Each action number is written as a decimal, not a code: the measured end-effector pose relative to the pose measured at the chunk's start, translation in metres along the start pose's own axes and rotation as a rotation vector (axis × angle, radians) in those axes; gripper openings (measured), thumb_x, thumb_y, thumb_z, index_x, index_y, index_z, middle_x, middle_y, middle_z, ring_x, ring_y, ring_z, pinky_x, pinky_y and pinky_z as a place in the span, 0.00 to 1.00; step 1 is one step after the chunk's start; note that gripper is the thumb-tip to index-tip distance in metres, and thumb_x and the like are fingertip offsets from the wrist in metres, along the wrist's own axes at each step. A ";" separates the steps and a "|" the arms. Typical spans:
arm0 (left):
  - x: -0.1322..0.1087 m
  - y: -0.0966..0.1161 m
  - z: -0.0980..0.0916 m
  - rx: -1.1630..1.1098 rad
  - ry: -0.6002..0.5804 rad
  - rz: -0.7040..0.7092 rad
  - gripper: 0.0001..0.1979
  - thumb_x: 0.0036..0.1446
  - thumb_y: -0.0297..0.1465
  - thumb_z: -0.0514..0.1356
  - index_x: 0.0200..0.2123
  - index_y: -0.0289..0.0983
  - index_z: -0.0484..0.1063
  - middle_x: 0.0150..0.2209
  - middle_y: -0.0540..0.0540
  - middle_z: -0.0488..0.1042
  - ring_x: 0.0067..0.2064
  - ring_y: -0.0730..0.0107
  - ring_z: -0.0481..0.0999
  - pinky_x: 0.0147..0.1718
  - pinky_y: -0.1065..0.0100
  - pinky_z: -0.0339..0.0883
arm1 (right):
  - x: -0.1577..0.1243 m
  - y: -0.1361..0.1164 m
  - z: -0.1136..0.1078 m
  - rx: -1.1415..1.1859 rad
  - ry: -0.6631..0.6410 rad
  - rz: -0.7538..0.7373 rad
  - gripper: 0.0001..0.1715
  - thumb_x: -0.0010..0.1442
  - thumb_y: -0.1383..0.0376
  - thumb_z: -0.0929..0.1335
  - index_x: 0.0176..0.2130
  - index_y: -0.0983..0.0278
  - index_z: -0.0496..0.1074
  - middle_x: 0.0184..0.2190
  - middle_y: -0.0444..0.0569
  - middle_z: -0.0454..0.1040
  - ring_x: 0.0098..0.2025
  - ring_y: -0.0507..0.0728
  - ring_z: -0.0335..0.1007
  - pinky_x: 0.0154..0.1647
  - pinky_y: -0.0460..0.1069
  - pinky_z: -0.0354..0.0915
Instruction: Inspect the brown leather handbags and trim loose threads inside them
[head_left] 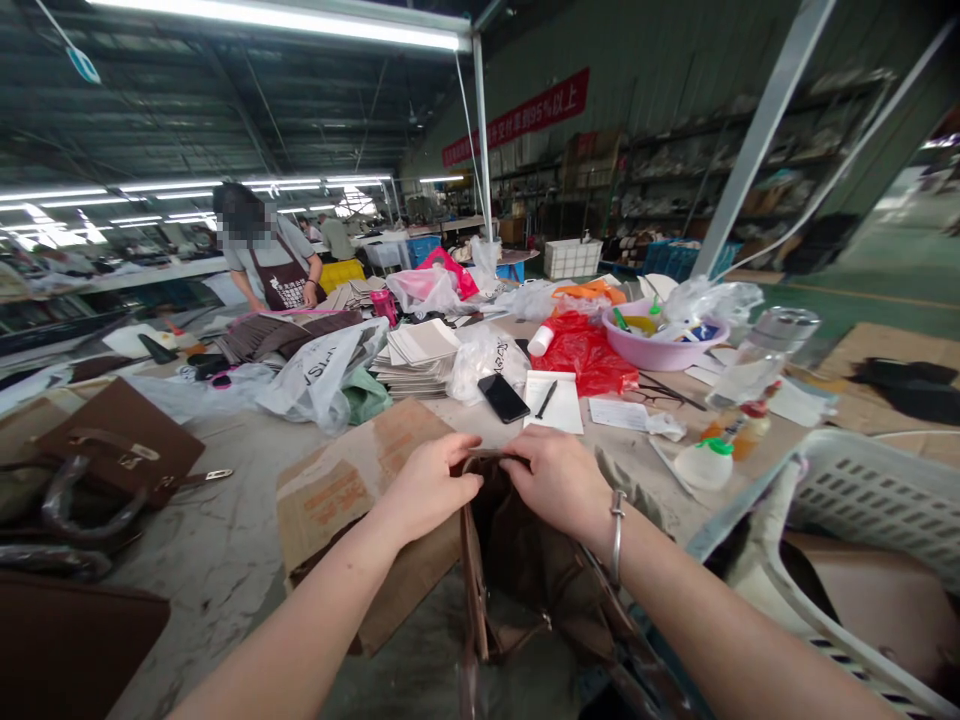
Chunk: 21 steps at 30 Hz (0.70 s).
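Observation:
My left hand (433,482) and my right hand (553,478) both grip the far rim of an open dark brown leather bag (525,570) that stands in front of me at the table's near edge. The fingers of both hands are curled over the bag's top edge, a short gap between them. A metal bangle (616,530) sits on my right wrist. The bag's inside is dark and I cannot make out its contents. A flattened cardboard sheet (345,490) lies under and left of the bag.
A black phone (503,397), notepad with pen (553,400), red plastic bag (589,355), pink basin (660,345), glue bottles (705,462) and stacked paper pieces (416,355) crowd the table. A brown handbag (112,445) lies left. A white plastic basket (862,500) stands right. Another person (274,255) works at the back.

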<state>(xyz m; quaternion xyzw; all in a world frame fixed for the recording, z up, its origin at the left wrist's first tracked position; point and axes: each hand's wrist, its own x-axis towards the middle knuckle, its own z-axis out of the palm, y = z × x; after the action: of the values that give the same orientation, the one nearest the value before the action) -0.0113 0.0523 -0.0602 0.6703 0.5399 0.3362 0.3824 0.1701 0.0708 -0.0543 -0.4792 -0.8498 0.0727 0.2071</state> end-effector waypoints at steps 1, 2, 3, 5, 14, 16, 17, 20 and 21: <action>0.001 0.000 0.001 0.059 -0.009 0.017 0.23 0.44 0.22 0.55 0.46 0.36 0.71 0.40 0.45 0.78 0.43 0.63 0.76 0.43 0.66 0.67 | 0.000 -0.001 0.000 0.005 0.001 0.000 0.13 0.59 0.64 0.63 0.36 0.58 0.77 0.32 0.45 0.74 0.37 0.52 0.69 0.37 0.45 0.60; 0.002 0.000 0.002 0.122 -0.011 0.034 0.22 0.44 0.21 0.53 0.43 0.36 0.73 0.38 0.47 0.78 0.40 0.64 0.76 0.41 0.67 0.67 | -0.001 -0.001 -0.001 0.011 0.002 0.001 0.13 0.59 0.64 0.63 0.36 0.58 0.77 0.32 0.45 0.74 0.37 0.52 0.69 0.38 0.45 0.60; 0.003 0.000 0.002 0.177 -0.009 0.050 0.21 0.43 0.20 0.51 0.41 0.37 0.74 0.36 0.48 0.78 0.39 0.65 0.76 0.39 0.68 0.67 | -0.001 -0.001 -0.001 0.016 0.001 0.002 0.13 0.59 0.64 0.63 0.37 0.57 0.77 0.33 0.45 0.74 0.37 0.52 0.69 0.38 0.45 0.61; 0.003 0.001 0.001 0.231 -0.006 0.075 0.21 0.44 0.19 0.49 0.37 0.38 0.76 0.33 0.49 0.78 0.37 0.66 0.75 0.38 0.69 0.66 | -0.001 -0.002 -0.002 0.016 -0.011 0.006 0.13 0.60 0.63 0.63 0.38 0.57 0.77 0.32 0.44 0.74 0.38 0.52 0.70 0.38 0.45 0.61; 0.004 0.004 -0.002 0.232 0.012 0.008 0.10 0.47 0.33 0.61 0.33 0.38 0.78 0.28 0.51 0.77 0.32 0.67 0.74 0.30 0.71 0.63 | -0.002 -0.005 -0.002 0.021 -0.019 0.009 0.12 0.59 0.64 0.63 0.36 0.57 0.77 0.33 0.45 0.74 0.38 0.52 0.70 0.38 0.45 0.61; 0.005 0.004 -0.001 0.240 0.034 0.019 0.09 0.47 0.33 0.61 0.32 0.38 0.78 0.27 0.52 0.78 0.31 0.68 0.74 0.29 0.72 0.62 | -0.003 -0.005 -0.004 0.022 -0.020 0.011 0.12 0.58 0.64 0.63 0.36 0.58 0.77 0.33 0.45 0.74 0.37 0.53 0.70 0.38 0.45 0.61; 0.005 0.004 -0.001 0.239 0.037 0.020 0.09 0.47 0.33 0.60 0.32 0.38 0.78 0.27 0.52 0.78 0.30 0.68 0.74 0.29 0.72 0.62 | -0.003 -0.004 -0.004 0.020 -0.024 0.012 0.12 0.58 0.64 0.63 0.36 0.58 0.77 0.33 0.45 0.74 0.37 0.53 0.69 0.37 0.46 0.61; 0.005 0.003 0.000 0.207 0.039 0.017 0.09 0.47 0.33 0.61 0.32 0.39 0.79 0.27 0.52 0.78 0.31 0.68 0.74 0.29 0.72 0.62 | -0.003 -0.004 -0.005 0.011 -0.031 0.008 0.13 0.59 0.64 0.63 0.37 0.57 0.77 0.33 0.45 0.75 0.37 0.53 0.69 0.37 0.46 0.61; 0.004 0.003 0.000 0.189 0.045 0.013 0.09 0.47 0.33 0.61 0.33 0.39 0.79 0.28 0.52 0.78 0.31 0.68 0.75 0.30 0.72 0.63 | -0.002 -0.004 -0.005 0.011 -0.031 0.004 0.13 0.59 0.64 0.63 0.37 0.57 0.77 0.33 0.45 0.75 0.37 0.53 0.70 0.37 0.46 0.61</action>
<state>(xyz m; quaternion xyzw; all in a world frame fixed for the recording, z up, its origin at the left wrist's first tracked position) -0.0091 0.0562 -0.0575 0.6990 0.5734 0.3012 0.3030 0.1700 0.0662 -0.0491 -0.4786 -0.8516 0.0852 0.1962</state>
